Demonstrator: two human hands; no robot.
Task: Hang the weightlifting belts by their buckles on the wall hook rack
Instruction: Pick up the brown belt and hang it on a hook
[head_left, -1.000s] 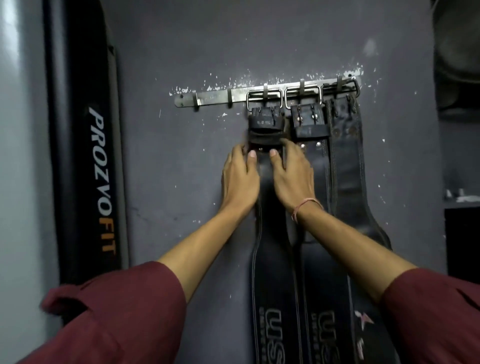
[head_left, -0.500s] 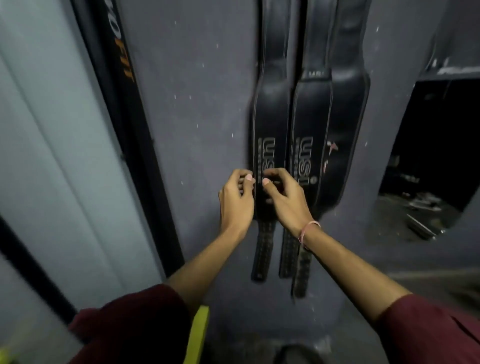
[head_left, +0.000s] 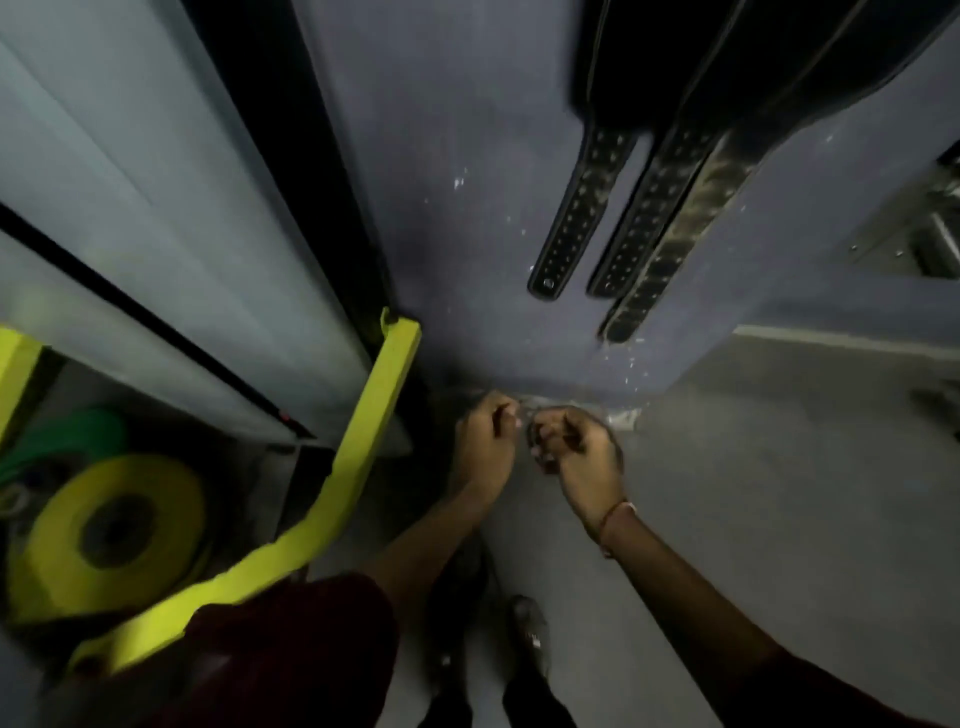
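Note:
Three black weightlifting belts hang on the grey wall; only their perforated tails show: left (head_left: 576, 218), middle (head_left: 641, 223), right (head_left: 680, 244). The hook rack is above the frame, out of sight. Down where the wall meets the floor, my left hand (head_left: 485, 447) and my right hand (head_left: 582, 452) are close together with curled fingers. They grip a blurred pale metal piece (head_left: 525, 418) that looks like a belt buckle. A dark strap (head_left: 457, 577) trails from it under my left forearm.
A bright yellow rack frame (head_left: 363, 467) stands at the left, with a yellow weight plate (head_left: 62, 545) and a green one (head_left: 62, 431) behind it. My shoe (head_left: 530, 631) is on the grey floor (head_left: 779, 493). A dark opening lies at the right.
My view has tilted from the hook rack down to the floor. Both hands left the hung belt, dropped below the belt tails and closed on the metal piece at the wall's base.

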